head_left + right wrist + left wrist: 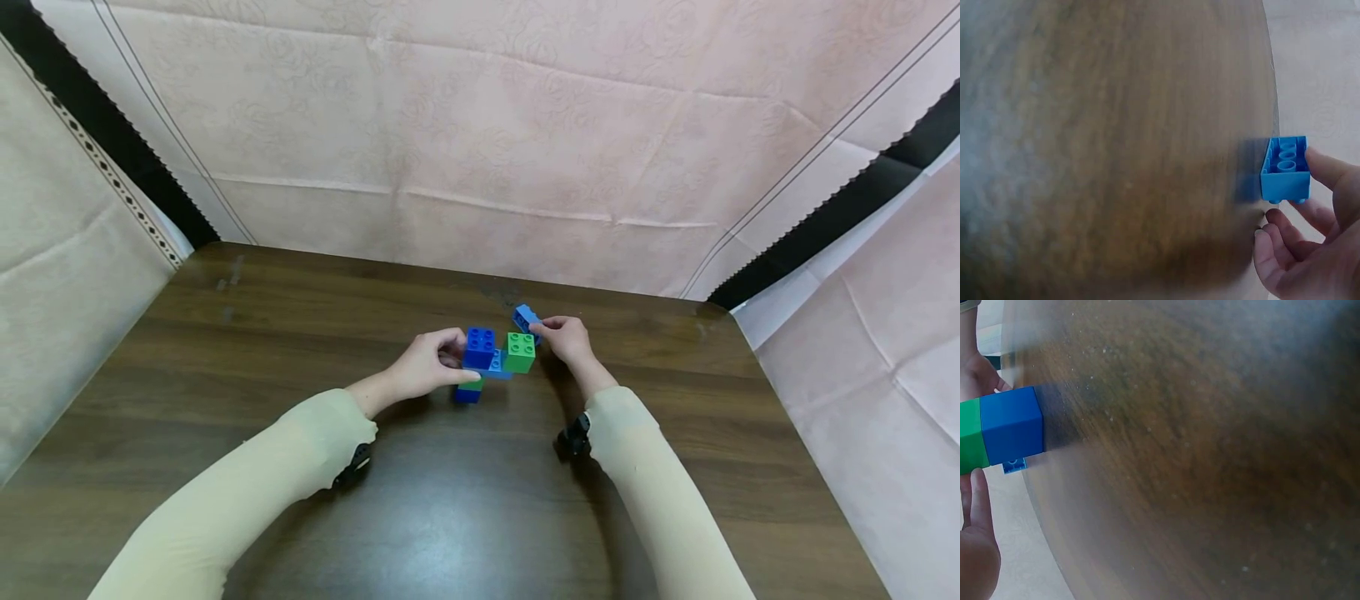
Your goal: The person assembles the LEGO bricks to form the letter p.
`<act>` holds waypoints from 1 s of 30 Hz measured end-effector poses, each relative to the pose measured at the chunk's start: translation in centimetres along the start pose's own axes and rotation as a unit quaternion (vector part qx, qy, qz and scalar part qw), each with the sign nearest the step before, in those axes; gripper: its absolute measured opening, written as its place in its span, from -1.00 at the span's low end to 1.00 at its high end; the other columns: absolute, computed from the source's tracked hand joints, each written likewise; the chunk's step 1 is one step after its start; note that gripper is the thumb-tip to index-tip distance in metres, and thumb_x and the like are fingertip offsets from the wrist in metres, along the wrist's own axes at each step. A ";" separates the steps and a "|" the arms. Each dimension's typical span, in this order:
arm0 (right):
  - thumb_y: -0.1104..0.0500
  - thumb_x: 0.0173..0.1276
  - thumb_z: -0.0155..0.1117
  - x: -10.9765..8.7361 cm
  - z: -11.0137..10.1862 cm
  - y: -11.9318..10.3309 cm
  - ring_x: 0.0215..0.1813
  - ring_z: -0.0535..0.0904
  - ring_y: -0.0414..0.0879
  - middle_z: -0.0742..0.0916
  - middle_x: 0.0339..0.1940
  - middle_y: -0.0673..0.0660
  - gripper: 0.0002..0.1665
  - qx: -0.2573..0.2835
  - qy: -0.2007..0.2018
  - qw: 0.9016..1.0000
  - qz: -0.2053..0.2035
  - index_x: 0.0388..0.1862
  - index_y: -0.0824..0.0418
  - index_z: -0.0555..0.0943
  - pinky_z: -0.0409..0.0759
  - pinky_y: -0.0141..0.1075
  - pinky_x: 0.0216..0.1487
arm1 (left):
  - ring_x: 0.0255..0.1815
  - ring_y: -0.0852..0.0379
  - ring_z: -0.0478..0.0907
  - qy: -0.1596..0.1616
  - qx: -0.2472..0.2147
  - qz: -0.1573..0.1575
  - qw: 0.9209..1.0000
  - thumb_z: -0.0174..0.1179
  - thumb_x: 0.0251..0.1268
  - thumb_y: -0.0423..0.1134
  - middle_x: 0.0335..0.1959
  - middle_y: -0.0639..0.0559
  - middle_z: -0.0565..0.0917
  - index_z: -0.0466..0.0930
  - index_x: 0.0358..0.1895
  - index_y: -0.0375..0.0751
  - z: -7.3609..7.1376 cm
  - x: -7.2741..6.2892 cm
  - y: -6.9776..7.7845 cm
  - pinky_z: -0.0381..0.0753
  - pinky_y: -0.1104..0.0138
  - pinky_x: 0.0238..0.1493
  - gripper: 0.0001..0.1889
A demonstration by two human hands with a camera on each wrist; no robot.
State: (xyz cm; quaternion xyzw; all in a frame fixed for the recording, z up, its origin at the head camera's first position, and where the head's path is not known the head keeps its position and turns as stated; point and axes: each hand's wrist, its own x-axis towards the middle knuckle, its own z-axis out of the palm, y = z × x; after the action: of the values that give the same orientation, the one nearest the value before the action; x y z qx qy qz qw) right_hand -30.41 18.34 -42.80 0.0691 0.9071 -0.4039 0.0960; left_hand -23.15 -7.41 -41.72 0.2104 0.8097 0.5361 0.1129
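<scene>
My left hand [423, 364] grips a stack of toy building bricks from its left side, thumb in front. On top of the stack sit a dark blue brick [480, 346] and, to its right, a green brick [520, 353]. Both stand on a lighter blue brick [498, 367]. Lower down come another green brick [971, 437] and a dark blue brick [1013, 425], close over the table. Just behind the stack's right end, my right hand [567, 340] pinches a separate light blue brick [1286, 182]. Its hollow underside faces the right wrist camera.
The brown wooden table [360, 308] stretches around both hands. Pale patterned cloth [480, 142] hangs beyond its far edge and along the sides. Black wrist cameras [573, 437] are strapped at both cuffs.
</scene>
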 end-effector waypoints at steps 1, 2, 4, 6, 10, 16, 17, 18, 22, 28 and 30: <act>-0.07 0.33 0.18 0.0 0.0 0.0 0.19 0.45 0.11 0.58 0.16 0.28 -0.44 -0.004 -0.001 1.000 -0.003 0.13 0.30 0.52 0.42 -0.07 0.25 | -0.09 0.05 0.55 0.000 0.000 0.000 1.000 0.34 0.11 -0.18 -0.09 -0.11 0.57 0.44 -0.13 -0.20 0.0 0.0 0.0 0.59 0.19 0.05 -0.66; -0.07 0.32 0.19 -0.1 -0.1 -0.1 0.17 0.46 0.11 0.59 0.15 0.28 -0.46 -0.008 -0.001 1.000 -0.007 0.12 0.29 0.53 0.43 -0.07 0.24 | -0.09 0.05 0.55 0.001 0.000 0.000 1.000 0.34 0.11 -0.17 -0.10 -0.11 0.57 0.44 -0.14 -0.20 0.0 0.0 0.0 0.59 0.19 0.04 -0.66; -0.04 0.32 0.21 -0.1 -0.1 -0.2 0.13 0.47 0.11 0.60 0.12 0.28 -0.48 -0.016 -0.004 1.000 -0.014 0.09 0.29 0.54 0.46 -0.08 0.19 | -0.10 0.05 0.55 0.001 0.000 0.001 1.000 0.34 0.11 -0.18 -0.10 -0.11 0.57 0.43 -0.15 -0.21 0.0 0.0 0.1 0.60 0.19 0.04 -0.67; 0.00 0.32 0.22 -0.2 -0.2 -0.2 0.08 0.48 0.10 0.60 0.08 0.28 -0.54 -0.023 -0.006 0.999 -0.022 0.05 0.30 0.54 0.49 -0.10 0.13 | -0.10 0.06 0.55 0.001 0.001 0.002 1.000 0.34 0.11 -0.18 -0.11 -0.10 0.57 0.43 -0.16 -0.20 0.1 0.0 0.0 0.60 0.19 0.03 -0.67; 0.12 0.32 0.21 -0.2 -0.2 -0.3 -0.08 0.48 0.05 0.57 -0.01 0.27 -0.63 -0.016 -0.018 0.999 -0.029 0.00 0.33 0.49 0.52 -0.19 -0.04 | -0.09 0.06 0.56 0.001 0.000 0.003 1.000 0.35 0.10 -0.19 -0.11 -0.09 0.58 0.43 -0.16 -0.19 0.1 0.0 0.0 0.60 0.20 0.03 -0.67; 0.20 0.32 0.20 -0.1 0.0 0.0 -0.17 0.51 -0.02 0.54 -0.02 0.28 -0.53 0.012 -0.047 0.999 -0.020 0.16 0.36 0.41 0.58 -0.30 -0.16 | -0.08 0.03 0.56 -0.001 0.000 -0.001 1.000 0.35 0.09 -0.19 -0.09 -0.09 0.57 0.43 -0.14 -0.18 0.1 0.0 0.1 0.60 0.19 0.04 -0.66; 0.19 0.32 0.20 -0.1 0.0 0.1 -0.16 0.51 -0.03 0.55 0.01 0.29 -0.51 0.013 -0.050 0.998 -0.018 0.18 0.36 0.41 0.58 -0.30 -0.15 | -0.08 0.04 0.56 -0.001 0.000 -0.001 1.000 0.35 0.09 -0.19 -0.09 -0.09 0.57 0.43 -0.14 -0.19 0.1 0.0 0.1 0.60 0.19 0.04 -0.66; 0.18 0.33 0.20 -0.1 -0.1 0.1 -0.14 0.51 -0.02 0.55 0.05 0.30 -0.49 0.014 -0.053 0.998 -0.017 0.20 0.36 0.41 0.57 -0.30 -0.14 | -0.08 0.03 0.56 -0.001 -0.001 0.000 1.000 0.35 0.09 -0.19 -0.10 -0.10 0.57 0.43 -0.14 -0.19 0.1 0.0 0.1 0.60 0.19 0.04 -0.66; 0.15 0.32 0.21 -0.2 -0.2 0.4 -0.11 0.52 0.01 0.54 0.14 0.31 -0.46 0.019 -0.054 0.998 -0.014 0.22 0.36 0.41 0.56 -0.28 -0.09 | -0.08 0.04 0.56 -0.001 -0.001 0.000 1.000 0.34 0.10 -0.18 -0.10 -0.10 0.57 0.43 -0.14 -0.19 0.1 -0.1 0.1 0.60 0.20 0.04 -0.67; 0.16 0.29 0.24 -0.4 -0.5 0.5 -0.07 0.48 0.02 0.54 0.14 0.26 -0.46 0.041 -0.039 0.998 -0.015 0.23 0.28 0.42 0.55 -0.25 -0.06 | -0.07 0.03 0.55 -0.001 -0.002 -0.007 1.000 0.34 0.10 -0.18 -0.09 -0.10 0.57 0.43 -0.13 -0.18 0.1 0.0 0.1 0.60 0.19 0.05 -0.66; 0.16 0.29 0.25 -0.5 -0.7 0.4 -0.02 0.47 0.03 0.53 0.15 0.26 -0.46 0.048 -0.036 0.998 -0.017 0.24 0.26 0.41 0.54 -0.21 0.00 | -0.07 0.03 0.55 -0.001 -0.002 -0.006 1.000 0.34 0.11 -0.18 -0.08 -0.11 0.57 0.43 -0.13 -0.19 0.1 0.1 0.0 0.59 0.19 0.05 -0.66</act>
State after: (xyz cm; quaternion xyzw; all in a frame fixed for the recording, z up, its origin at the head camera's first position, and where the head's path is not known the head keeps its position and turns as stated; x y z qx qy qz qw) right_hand -29.89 19.05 -42.49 0.0431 0.8837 -0.4507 0.1186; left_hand -23.17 -7.32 -41.75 0.2054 0.8101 0.5364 0.1172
